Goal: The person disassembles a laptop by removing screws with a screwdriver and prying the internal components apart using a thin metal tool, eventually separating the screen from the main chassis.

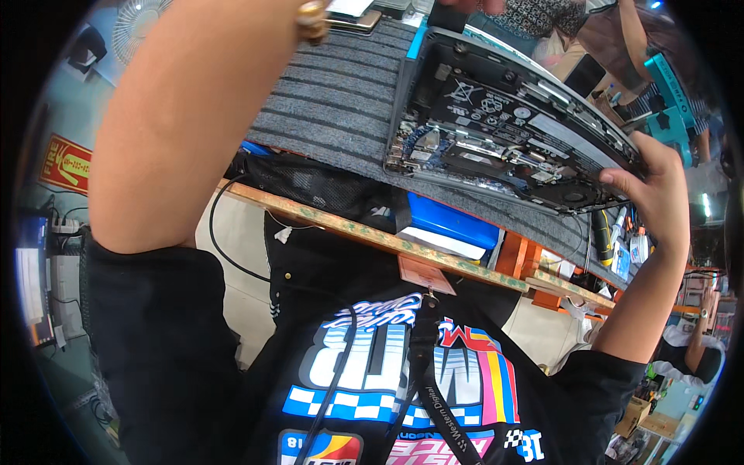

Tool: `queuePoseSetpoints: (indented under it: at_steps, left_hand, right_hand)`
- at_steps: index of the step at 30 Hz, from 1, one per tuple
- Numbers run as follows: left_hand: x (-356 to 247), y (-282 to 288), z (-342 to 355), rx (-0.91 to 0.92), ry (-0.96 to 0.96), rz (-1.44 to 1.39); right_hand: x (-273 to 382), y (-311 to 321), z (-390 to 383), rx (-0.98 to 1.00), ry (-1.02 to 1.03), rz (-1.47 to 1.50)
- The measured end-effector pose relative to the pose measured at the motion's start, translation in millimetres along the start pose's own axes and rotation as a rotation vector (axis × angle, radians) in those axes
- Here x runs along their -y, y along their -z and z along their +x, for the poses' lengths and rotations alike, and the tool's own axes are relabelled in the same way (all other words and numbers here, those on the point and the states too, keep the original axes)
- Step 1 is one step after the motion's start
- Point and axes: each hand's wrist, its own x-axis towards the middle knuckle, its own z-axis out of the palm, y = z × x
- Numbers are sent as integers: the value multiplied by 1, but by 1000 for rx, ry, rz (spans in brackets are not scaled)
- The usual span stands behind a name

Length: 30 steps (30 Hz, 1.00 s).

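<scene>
An opened laptop chassis [504, 136] stands tilted over a grey striped mat [325, 101], its battery and circuit boards exposed. My right hand [651, 174] grips its right end, thumb over the inner edge. My left arm [178, 124] reaches up past the top edge with a bracelet at the wrist. What seem to be fingertips of my left hand [480, 6] show at the top, by a dark part above the laptop; the rest of that hand is hidden.
A wooden bench edge [341, 228] runs before me, with a blue item [449, 217] and a mesh bag [302, 186] beside it. Tools [608, 240] lie at right. Other people [628, 35] are at upper and lower right. A fan [136, 31] stands upper left.
</scene>
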Motion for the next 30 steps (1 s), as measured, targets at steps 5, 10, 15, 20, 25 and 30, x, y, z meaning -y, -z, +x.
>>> queuePoseSetpoints:
  at_steps: [5,10,15,20,25,30]
  left_hand:
    - [116,-49,0,64,430,-279]
    - [194,-158,13,108,594,-469]
    - [200,-193,40,-9,570,-533]
    - [196,-195,57,44,617,-539]
    - [196,-190,57,98,624,-533]
    - [185,-187,47,122,607,-454]
  right_hand:
    - [2,5,1,-7,31,-67]
    - [-1,0,-1,-41,0,-54]
    - [-5,2,-2,-34,-19,-47]
    - [-6,2,-5,-41,-34,-29]
    - [-3,-1,-9,-74,1,-76]
    - [-2,-1,-13,-79,17,-56]
